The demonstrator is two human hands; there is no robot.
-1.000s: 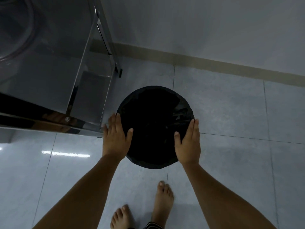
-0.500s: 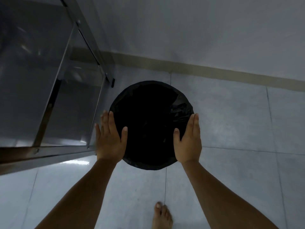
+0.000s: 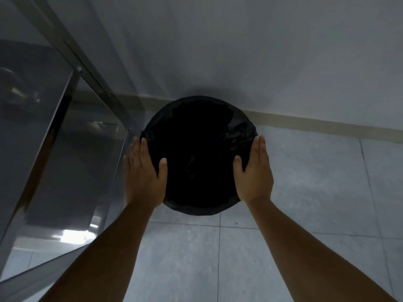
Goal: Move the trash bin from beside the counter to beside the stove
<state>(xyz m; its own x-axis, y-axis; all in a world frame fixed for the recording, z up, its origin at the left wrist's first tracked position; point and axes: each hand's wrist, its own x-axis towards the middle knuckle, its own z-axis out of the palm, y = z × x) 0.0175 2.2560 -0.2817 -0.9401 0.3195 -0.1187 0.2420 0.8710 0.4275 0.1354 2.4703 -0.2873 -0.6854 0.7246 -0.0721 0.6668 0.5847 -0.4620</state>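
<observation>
Standing on the tiled floor [image 3: 283, 247] against the wall [image 3: 261, 51], just right of the steel desk [image 3: 39, 149] | trash bin [image 3: 198, 153] black-lined, round, open-topped | left hand [image 3: 145, 175] flat against its left rim, fingers together | right hand [image 3: 254, 173] flat against right rim.

The trash bin [image 3: 198, 149] interior is uniformly black; its contents, its base and whether it touches the floor [image 3: 305, 192] cannot be told. The fingers of the left hand [image 3: 145, 177] and right hand [image 3: 255, 175] below the rim are hidden. The steel worktop [image 3: 32, 138] is cut off at left.
</observation>
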